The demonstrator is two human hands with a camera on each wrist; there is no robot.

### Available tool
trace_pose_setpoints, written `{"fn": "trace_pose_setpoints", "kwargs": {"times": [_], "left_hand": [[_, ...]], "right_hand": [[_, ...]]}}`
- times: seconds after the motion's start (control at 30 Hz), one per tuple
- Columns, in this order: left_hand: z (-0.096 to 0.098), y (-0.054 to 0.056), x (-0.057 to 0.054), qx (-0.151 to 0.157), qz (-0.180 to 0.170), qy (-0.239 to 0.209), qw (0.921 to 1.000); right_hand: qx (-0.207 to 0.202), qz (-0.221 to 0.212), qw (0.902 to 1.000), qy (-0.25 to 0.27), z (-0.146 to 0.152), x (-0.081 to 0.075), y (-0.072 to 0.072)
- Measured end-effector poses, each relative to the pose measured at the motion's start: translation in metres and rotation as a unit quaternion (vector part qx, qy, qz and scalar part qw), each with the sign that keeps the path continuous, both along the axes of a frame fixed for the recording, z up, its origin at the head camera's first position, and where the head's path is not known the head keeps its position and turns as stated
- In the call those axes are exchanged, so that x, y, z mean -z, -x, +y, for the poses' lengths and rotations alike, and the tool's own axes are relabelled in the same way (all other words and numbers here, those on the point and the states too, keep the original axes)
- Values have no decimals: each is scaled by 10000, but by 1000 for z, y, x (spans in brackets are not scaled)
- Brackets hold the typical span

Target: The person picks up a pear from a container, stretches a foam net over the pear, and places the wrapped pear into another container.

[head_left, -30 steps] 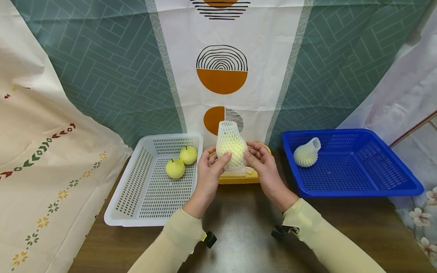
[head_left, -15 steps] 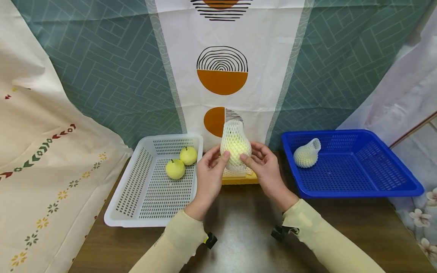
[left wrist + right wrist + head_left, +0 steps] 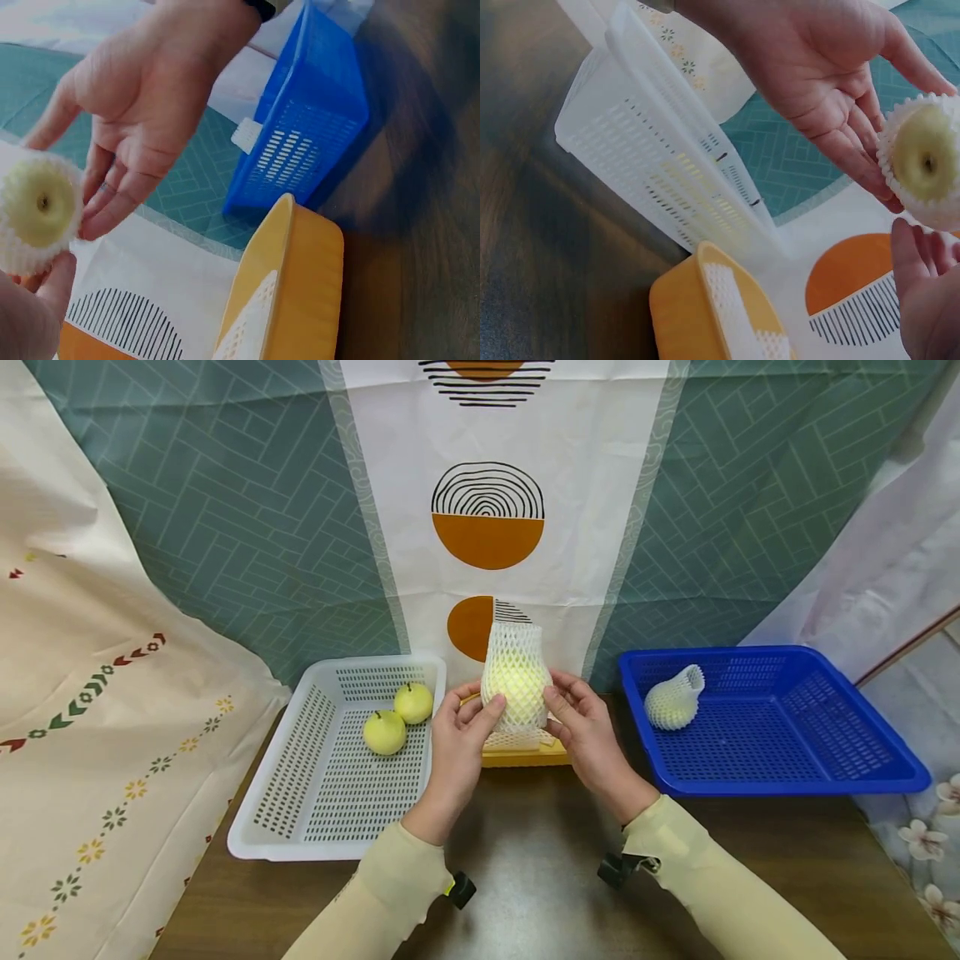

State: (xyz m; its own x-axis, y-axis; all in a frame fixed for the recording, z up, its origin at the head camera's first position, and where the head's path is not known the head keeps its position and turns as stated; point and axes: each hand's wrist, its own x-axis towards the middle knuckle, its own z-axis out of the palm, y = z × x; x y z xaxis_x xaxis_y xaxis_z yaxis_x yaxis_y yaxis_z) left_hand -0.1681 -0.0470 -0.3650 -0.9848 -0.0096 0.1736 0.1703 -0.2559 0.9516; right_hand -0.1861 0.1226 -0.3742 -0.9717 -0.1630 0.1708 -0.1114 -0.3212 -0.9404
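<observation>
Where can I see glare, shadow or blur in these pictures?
Head: mostly sharp, with pale glare on the brown table, low in the middle. Left wrist: softer, with a dark shadow beside the blue basket. Right wrist: also soft, the edges of the net-wrapped pear slightly blurred.

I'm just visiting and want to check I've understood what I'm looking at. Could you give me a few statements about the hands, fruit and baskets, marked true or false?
1. The left hand and right hand hold one netted fruit between them. True.
2. The yellow tub stands between the white basket and the blue basket. True.
3. The white basket is empty. False: two bare fruits lie in it.
4. A white net sits in the blue basket. True.
5. The held netted fruit is covered all over. False: both wrist views show one end of it bare.
</observation>
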Motion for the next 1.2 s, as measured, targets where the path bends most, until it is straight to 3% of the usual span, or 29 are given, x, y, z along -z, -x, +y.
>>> {"fn": "trace_pose_setpoints", "kwargs": {"times": [0.13, 0.3, 0.43, 0.67, 0.77, 0.9, 1.13, 1.2], "left_hand": [[0, 2, 5, -95, 181, 231, 9995], [-1, 3, 6, -392, 420, 464, 9973], [-2, 3, 6, -311, 356, 313, 9984], [-1, 0, 8, 21, 232, 141, 9996], [0, 0, 10, 111, 151, 235, 9995], [1, 1, 8, 230, 72, 519, 9984], [9, -8, -8, 318, -16, 792, 9964], [13, -5, -4, 303, -38, 716, 9970]], "right_hand": [[-513, 22, 9987, -69, 1, -5, -1], [-400, -71, 9986, -328, 5, -10, -2], [-271, -221, 9983, -458, 7, -13, -1], [-790, -558, 9913, -893, 9, -16, 5], [-828, -670, 9875, -1159, 11, -17, 5], [-684, -558, 9849, -1488, 17, -16, 6], [-523, -383, 9796, -1904, 30, -15, 10], [-429, -291, 9785, -1998, 36, -16, 11]]}}
